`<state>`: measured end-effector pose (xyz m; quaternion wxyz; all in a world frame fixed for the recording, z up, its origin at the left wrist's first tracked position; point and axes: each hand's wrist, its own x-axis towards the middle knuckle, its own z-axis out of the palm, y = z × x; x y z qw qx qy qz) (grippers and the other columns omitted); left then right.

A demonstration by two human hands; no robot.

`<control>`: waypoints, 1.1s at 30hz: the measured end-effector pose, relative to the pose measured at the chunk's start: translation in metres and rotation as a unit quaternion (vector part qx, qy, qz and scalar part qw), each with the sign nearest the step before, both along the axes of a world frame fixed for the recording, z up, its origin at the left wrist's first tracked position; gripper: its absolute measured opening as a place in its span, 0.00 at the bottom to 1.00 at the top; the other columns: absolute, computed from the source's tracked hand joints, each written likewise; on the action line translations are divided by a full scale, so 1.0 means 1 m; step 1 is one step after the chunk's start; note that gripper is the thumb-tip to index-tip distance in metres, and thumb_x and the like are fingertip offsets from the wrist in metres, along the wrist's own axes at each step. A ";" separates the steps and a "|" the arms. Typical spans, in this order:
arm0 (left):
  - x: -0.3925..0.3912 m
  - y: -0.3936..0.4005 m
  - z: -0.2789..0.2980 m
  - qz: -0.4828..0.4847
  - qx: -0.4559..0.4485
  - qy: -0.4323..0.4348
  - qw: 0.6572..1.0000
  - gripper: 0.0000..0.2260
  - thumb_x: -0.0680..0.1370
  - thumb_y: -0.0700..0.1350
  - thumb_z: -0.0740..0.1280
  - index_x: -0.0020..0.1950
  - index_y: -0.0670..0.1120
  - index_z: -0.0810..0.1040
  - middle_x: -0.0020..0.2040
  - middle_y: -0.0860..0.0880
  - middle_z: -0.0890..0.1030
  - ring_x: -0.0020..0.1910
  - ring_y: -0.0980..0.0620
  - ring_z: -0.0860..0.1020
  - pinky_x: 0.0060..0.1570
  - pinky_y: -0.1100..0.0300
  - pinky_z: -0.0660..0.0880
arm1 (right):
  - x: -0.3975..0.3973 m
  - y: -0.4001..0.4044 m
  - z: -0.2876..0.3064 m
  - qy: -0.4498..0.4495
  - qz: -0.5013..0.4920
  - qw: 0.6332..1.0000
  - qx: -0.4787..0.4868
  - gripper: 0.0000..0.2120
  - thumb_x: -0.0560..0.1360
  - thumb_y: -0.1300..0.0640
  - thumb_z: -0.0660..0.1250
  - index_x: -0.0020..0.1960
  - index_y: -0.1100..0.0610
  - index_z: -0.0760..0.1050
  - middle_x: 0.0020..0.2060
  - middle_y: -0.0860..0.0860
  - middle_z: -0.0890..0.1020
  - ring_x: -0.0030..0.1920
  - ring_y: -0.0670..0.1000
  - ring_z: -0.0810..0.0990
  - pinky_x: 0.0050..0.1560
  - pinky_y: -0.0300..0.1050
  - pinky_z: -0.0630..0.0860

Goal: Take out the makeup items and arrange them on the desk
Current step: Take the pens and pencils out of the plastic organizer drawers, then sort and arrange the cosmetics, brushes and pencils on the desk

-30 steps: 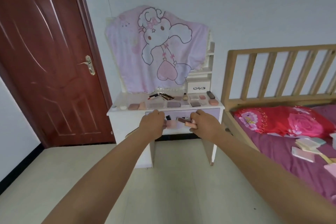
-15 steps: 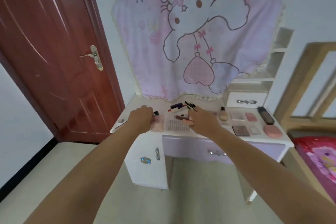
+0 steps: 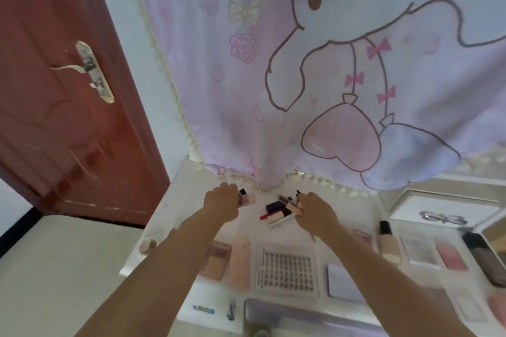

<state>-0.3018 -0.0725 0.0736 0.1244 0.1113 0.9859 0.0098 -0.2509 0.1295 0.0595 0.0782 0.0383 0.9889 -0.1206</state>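
My left hand [image 3: 221, 204] grips a small pink bottle [image 3: 247, 199] with a dark cap, over the back of the white desk [image 3: 169, 210]. My right hand [image 3: 315, 209] holds a few slim pink and dark makeup tubes [image 3: 291, 204] near the desk's back middle. Between the hands lies a small heap of lipsticks [image 3: 275, 213]. Along the front stand pink palettes [image 3: 219, 257], a tray of false lashes [image 3: 287, 268], a foundation bottle [image 3: 387, 242] and more compacts [image 3: 450, 256].
A pink cartoon cloth [image 3: 328, 76] hangs over the mirror behind the desk. A red door [image 3: 54, 90] stands to the left. A small white drawer box [image 3: 438, 210] sits at the right back. The lilac front drawer [image 3: 301, 312] lies below the desk edge.
I have come much closer to the desk. Both hands moved from the front drawer up and over the desktop to its back, still carrying their items.
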 end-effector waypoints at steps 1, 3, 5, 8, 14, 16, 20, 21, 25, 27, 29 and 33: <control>-0.016 0.006 -0.011 0.006 0.010 -0.013 1.000 0.14 0.77 0.44 0.61 0.61 0.42 0.66 0.58 0.44 0.72 0.56 0.46 0.75 0.52 0.57 0.72 | -0.018 0.001 -0.013 -0.015 -0.005 1.000 -0.008 0.12 0.75 0.58 0.59 0.57 0.58 0.68 0.54 0.54 0.73 0.51 0.54 0.76 0.46 0.40 0.69; -0.046 0.020 -0.032 0.019 0.033 -0.041 0.998 0.14 0.77 0.44 0.60 0.62 0.42 0.66 0.59 0.44 0.72 0.57 0.46 0.75 0.53 0.57 0.72 | -0.050 0.006 -0.038 -0.041 -0.017 0.999 -0.016 0.12 0.75 0.57 0.60 0.58 0.57 0.67 0.55 0.54 0.72 0.51 0.52 0.75 0.49 0.41 0.71; -0.073 0.034 -0.052 0.034 0.051 -0.077 0.995 0.15 0.78 0.44 0.59 0.63 0.42 0.66 0.60 0.44 0.71 0.59 0.46 0.74 0.55 0.57 0.71 | -0.075 0.012 -0.061 -0.062 -0.011 0.998 -0.005 0.12 0.76 0.57 0.58 0.58 0.57 0.66 0.57 0.53 0.72 0.51 0.50 0.73 0.52 0.41 0.71; -0.103 0.054 -0.080 0.059 0.069 -0.118 0.989 0.15 0.77 0.42 0.58 0.63 0.42 0.67 0.61 0.44 0.70 0.60 0.45 0.72 0.56 0.56 0.70 | -0.104 0.017 -0.086 -0.077 -0.027 0.997 -0.010 0.12 0.76 0.57 0.58 0.59 0.57 0.66 0.56 0.52 0.72 0.54 0.51 0.72 0.51 0.39 0.70; -0.133 0.080 -0.117 0.031 0.093 -0.157 0.983 0.15 0.77 0.42 0.60 0.63 0.43 0.69 0.62 0.44 0.72 0.61 0.45 0.72 0.57 0.56 0.71 | -0.134 0.023 -0.111 -0.066 -0.095 0.992 -0.058 0.11 0.73 0.57 0.62 0.54 0.58 0.69 0.53 0.53 0.72 0.52 0.53 0.74 0.44 0.38 0.65; -0.139 0.084 -0.123 0.019 0.123 -0.152 0.980 0.16 0.76 0.43 0.61 0.63 0.42 0.69 0.62 0.42 0.71 0.62 0.44 0.71 0.57 0.54 0.71 | -0.136 0.025 -0.115 -0.048 -0.105 0.991 -0.063 0.11 0.72 0.58 0.63 0.53 0.59 0.70 0.53 0.54 0.73 0.52 0.54 0.73 0.46 0.38 0.64; -0.138 0.077 -0.130 -0.035 0.176 -0.136 0.974 0.21 0.73 0.47 0.65 0.64 0.44 0.67 0.63 0.43 0.70 0.62 0.43 0.67 0.57 0.54 0.70 | -0.131 0.024 -0.119 -0.024 -0.112 0.992 -0.050 0.14 0.73 0.58 0.62 0.57 0.60 0.70 0.57 0.55 0.74 0.57 0.55 0.72 0.55 0.41 0.67; -0.137 0.074 -0.132 -0.052 0.176 -0.137 0.973 0.22 0.73 0.48 0.66 0.64 0.45 0.67 0.63 0.44 0.70 0.62 0.43 0.67 0.57 0.54 0.69 | -0.129 0.023 -0.118 -0.019 -0.114 0.992 -0.046 0.16 0.73 0.58 0.62 0.60 0.60 0.69 0.59 0.55 0.73 0.59 0.56 0.71 0.57 0.42 0.67; -0.133 0.049 -0.130 -0.124 0.169 -0.151 0.966 0.26 0.72 0.50 0.68 0.67 0.47 0.64 0.67 0.46 0.66 0.66 0.45 0.63 0.60 0.54 0.67 | -0.122 0.011 -0.106 -0.008 -0.137 0.990 -0.006 0.21 0.75 0.56 0.60 0.67 0.60 0.64 0.66 0.55 0.68 0.66 0.56 0.66 0.64 0.44 0.64; -0.132 0.031 -0.124 -0.147 0.156 -0.163 0.963 0.29 0.72 0.51 0.67 0.70 0.48 0.61 0.68 0.46 0.64 0.68 0.45 0.61 0.62 0.54 0.65 | -0.113 -0.002 -0.099 -0.002 -0.143 0.990 0.013 0.21 0.76 0.56 0.59 0.68 0.59 0.63 0.68 0.56 0.66 0.69 0.55 0.63 0.67 0.45 0.61; -0.131 0.010 -0.114 -0.165 0.136 -0.149 0.966 0.27 0.73 0.50 0.66 0.69 0.46 0.61 0.67 0.45 0.65 0.67 0.44 0.63 0.62 0.53 0.65 | -0.100 -0.024 -0.087 0.027 -0.154 0.988 0.008 0.20 0.75 0.58 0.59 0.67 0.61 0.65 0.67 0.58 0.68 0.68 0.56 0.65 0.66 0.47 0.62; -0.126 -0.050 -0.104 -0.180 0.131 -0.135 0.966 0.24 0.75 0.48 0.64 0.68 0.41 0.64 0.66 0.41 0.68 0.67 0.42 0.65 0.66 0.52 0.64 | -0.059 -0.093 -0.079 0.146 -0.119 0.981 -0.036 0.12 0.61 0.71 0.69 0.45 0.72 0.77 0.46 0.69 0.79 0.48 0.69 0.79 0.50 0.60 0.75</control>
